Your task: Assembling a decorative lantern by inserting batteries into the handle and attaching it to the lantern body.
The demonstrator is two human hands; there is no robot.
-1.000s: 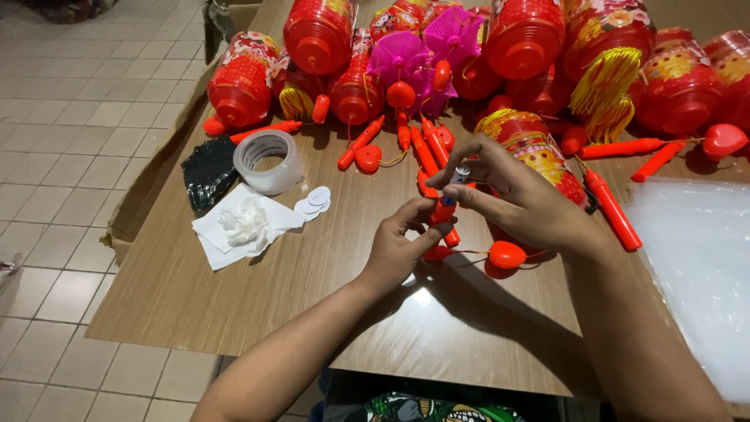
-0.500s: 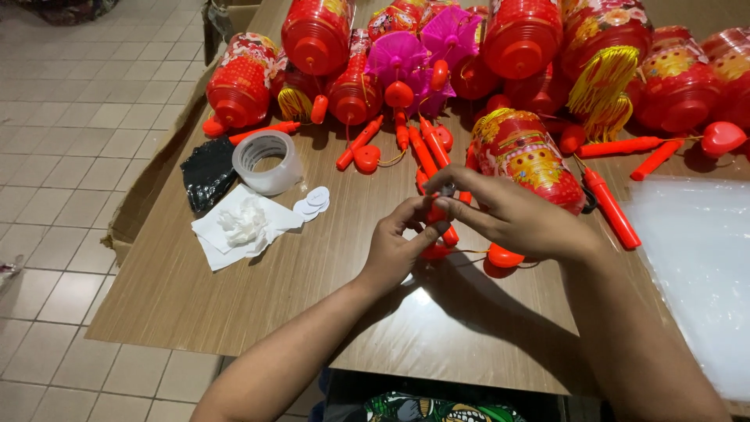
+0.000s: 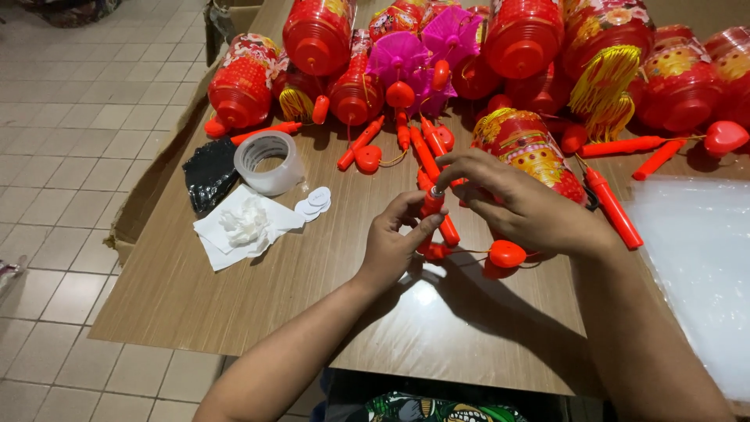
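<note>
My left hand grips an orange plastic handle stick upright near the middle of the wooden table. My right hand pinches the small silver cap at the stick's top end with its fingertips. A thin cord runs from the stick to an orange heart-shaped piece lying under my right palm. A red and yellow lantern lies just behind my right hand.
Several red lanterns and a pink one crowd the table's far side, with loose orange sticks. At left sit a tape roll, a white tissue, white round stickers and a black bag. Clear plastic sheet covers the right.
Both hands have stayed together on the stick. My right fingers have shifted on its top end, and the stick has tilted slightly.
</note>
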